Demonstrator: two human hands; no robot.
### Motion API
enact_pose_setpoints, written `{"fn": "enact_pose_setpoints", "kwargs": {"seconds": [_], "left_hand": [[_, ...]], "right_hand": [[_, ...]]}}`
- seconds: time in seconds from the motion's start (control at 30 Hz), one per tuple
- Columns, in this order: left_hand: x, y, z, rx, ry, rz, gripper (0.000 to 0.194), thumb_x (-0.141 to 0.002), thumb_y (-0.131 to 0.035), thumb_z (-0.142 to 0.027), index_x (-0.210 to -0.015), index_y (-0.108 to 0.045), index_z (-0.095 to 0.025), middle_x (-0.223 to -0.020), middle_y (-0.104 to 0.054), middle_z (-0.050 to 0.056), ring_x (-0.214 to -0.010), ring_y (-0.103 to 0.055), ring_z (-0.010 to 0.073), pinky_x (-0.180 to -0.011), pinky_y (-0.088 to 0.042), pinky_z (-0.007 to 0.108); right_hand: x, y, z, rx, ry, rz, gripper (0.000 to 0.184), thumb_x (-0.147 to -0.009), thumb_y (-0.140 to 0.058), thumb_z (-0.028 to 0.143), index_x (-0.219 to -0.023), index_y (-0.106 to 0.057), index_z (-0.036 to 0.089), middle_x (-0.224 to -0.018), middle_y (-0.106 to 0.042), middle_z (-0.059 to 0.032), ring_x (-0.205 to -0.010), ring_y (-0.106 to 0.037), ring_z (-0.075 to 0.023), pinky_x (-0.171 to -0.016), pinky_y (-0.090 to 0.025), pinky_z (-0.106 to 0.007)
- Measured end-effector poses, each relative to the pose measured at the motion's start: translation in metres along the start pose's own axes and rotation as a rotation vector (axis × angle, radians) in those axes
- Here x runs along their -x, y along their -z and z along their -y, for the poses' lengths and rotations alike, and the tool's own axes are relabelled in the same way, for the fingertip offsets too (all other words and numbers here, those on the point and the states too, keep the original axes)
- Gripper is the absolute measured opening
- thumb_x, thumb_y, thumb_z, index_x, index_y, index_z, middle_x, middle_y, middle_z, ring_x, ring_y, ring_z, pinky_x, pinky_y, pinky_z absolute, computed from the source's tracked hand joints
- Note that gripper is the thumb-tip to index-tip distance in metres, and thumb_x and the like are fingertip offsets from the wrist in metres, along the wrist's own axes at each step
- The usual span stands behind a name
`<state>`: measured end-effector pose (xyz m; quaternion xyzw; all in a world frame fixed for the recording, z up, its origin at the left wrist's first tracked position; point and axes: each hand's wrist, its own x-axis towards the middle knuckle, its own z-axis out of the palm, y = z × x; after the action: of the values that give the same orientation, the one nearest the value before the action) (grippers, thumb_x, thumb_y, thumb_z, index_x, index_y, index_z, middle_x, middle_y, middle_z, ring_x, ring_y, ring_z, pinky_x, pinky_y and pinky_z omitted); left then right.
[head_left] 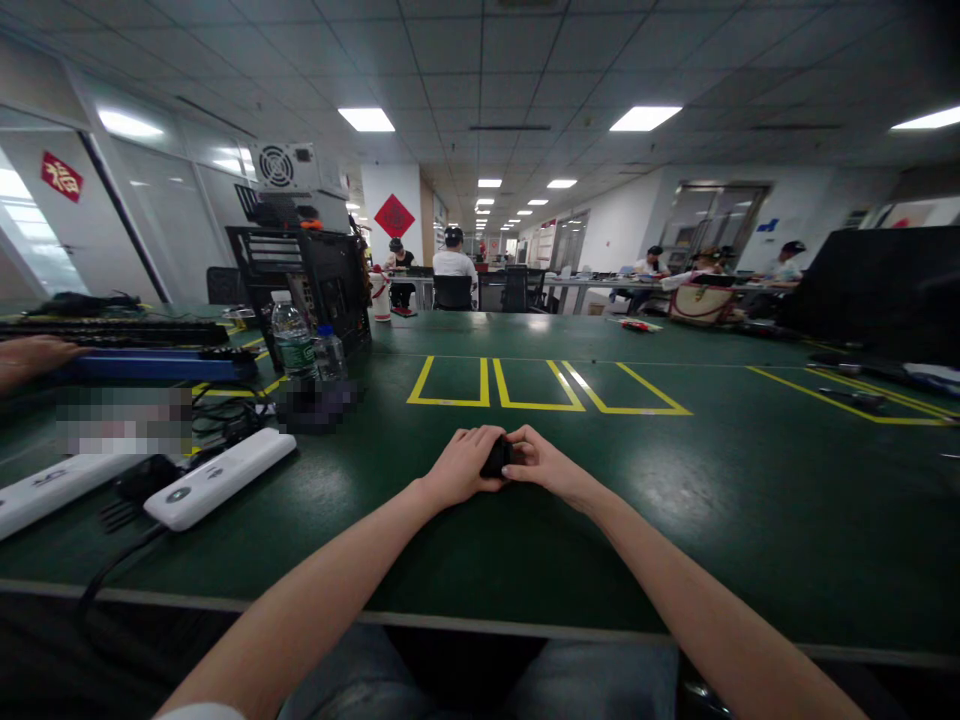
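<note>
1. Black and compact, the small object [496, 460] sits between the two hands in the head view, close above the green table [480, 575] or resting on it; which of the two cannot be told.
2. The left hand [459, 468] is closed on it, fingers curled over the top and far side, thumb along the near side, covering most of its left half.
3. The right hand [551, 468] grips from the other side, thumb and fingertips bent in against the object's right edge, with a gap inside the curl of the palm.
4. From the left palm the object lies to the right; from the right fingertips it lies just to the left. The left hand is nearer, wrapping more of it. Its long axis cannot be judged, because the fingers hide its ends.
5. Beyond both hands, well apart from the object, lie yellow tape outlines [448, 403].
</note>
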<state>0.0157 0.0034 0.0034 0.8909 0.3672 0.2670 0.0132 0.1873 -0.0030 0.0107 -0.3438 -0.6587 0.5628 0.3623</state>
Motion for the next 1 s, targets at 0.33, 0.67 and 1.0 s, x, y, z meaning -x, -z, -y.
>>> {"fn": "enact_pose_setpoints", "kwargs": {"seconds": [0.33, 0.67, 1.0], "left_hand": [[0.0009, 0.0012, -0.0005, 0.019, 0.008, 0.006, 0.058, -0.064, -0.063, -0.033, -0.112, -0.033, -0.021, -0.111, -0.047, 0.006, -0.102, -0.045, 0.0229, -0.085, -0.030, 0.037], [0.0006, 0.0009, 0.0000, 0.008, 0.000, 0.002, 0.058, -0.063, -0.064, -0.032, -0.112, -0.033, -0.021, -0.110, -0.048, 0.006, -0.100, -0.046, 0.0225, -0.084, -0.031, 0.036], [-0.0002, -0.0002, -0.0001, 0.012, 0.014, 0.008, 0.060, -0.062, -0.064, -0.033, -0.112, -0.033, -0.021, -0.110, -0.048, 0.006, -0.101, -0.046, 0.0229, -0.084, -0.031, 0.037]], "right_hand": [[-0.0029, -0.0027, -0.0017, 0.013, -0.085, -0.096, 0.031, -0.069, -0.058, 0.037, -0.092, -0.046, 0.020, -0.094, -0.055, -0.0039, -0.093, -0.051, -0.0184, -0.079, -0.043, -0.036], [0.0004, -0.0016, 0.0030, 0.016, -0.014, -0.031, 0.037, -0.062, -0.065, 0.031, -0.090, -0.043, 0.021, -0.088, -0.055, -0.0013, -0.087, -0.054, -0.0168, -0.081, -0.041, -0.038], [-0.0039, -0.0011, -0.0024, -0.001, -0.064, -0.085, 0.032, -0.065, -0.062, 0.033, -0.088, -0.045, 0.019, -0.091, -0.054, -0.0033, -0.091, -0.052, -0.0175, -0.081, -0.041, -0.038]]}}
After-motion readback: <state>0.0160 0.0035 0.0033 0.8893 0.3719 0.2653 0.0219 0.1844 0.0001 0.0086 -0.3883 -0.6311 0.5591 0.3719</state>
